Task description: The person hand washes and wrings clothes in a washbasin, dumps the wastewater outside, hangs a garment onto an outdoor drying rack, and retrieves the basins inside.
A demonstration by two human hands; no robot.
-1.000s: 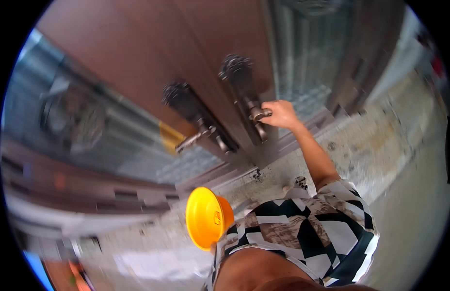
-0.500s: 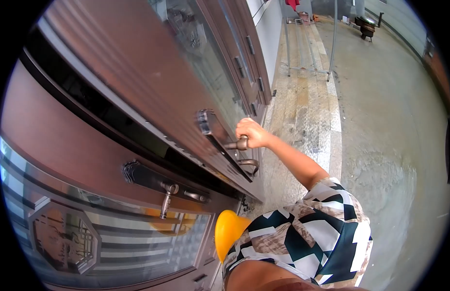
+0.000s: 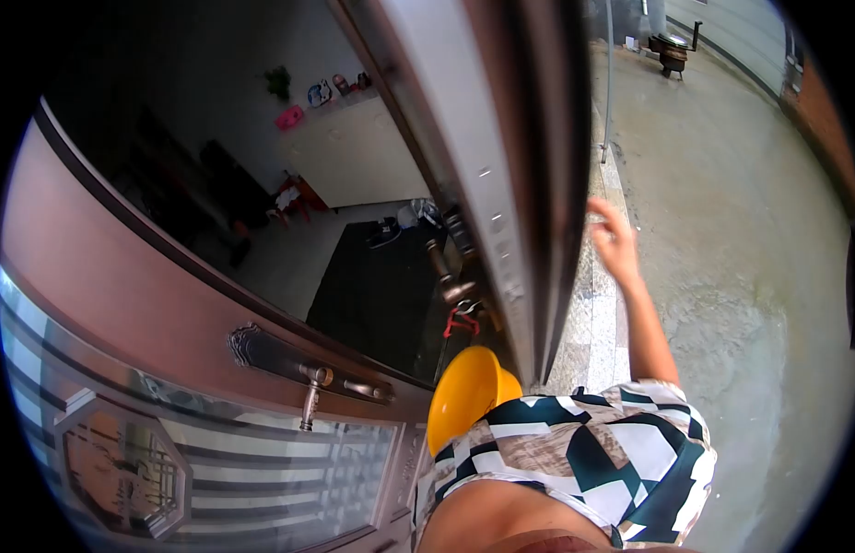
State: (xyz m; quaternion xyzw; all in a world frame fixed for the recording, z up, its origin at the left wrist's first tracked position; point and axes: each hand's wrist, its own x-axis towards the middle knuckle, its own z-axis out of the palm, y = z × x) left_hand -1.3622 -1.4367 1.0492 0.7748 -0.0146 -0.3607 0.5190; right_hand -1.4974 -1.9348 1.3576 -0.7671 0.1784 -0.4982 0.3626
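Note:
My right hand (image 3: 614,241) is beside the outer face of the swung-open door leaf (image 3: 547,175), its fingers slightly blurred, loosely bent and apart. Whether the fingertips touch the leaf is not clear. On the leaf's inner side is a metal lever handle (image 3: 457,291) with a red cord (image 3: 462,322) hanging by it. A yellow basin (image 3: 464,396) is tilted against my left side. My left hand is out of view.
The other brown door leaf (image 3: 151,249) has a handle (image 3: 312,392) and striped glass reflections. Inside are a dark mat (image 3: 354,276), a pale cabinet (image 3: 354,152) and a pink item (image 3: 289,117). Outside, a stove (image 3: 672,55) stands on wet concrete (image 3: 722,221).
The door leaf has swung outward to the right, revealing the room inside. My right hand has come off the outer handle's grip and moved right. More of the yellow basin shows.

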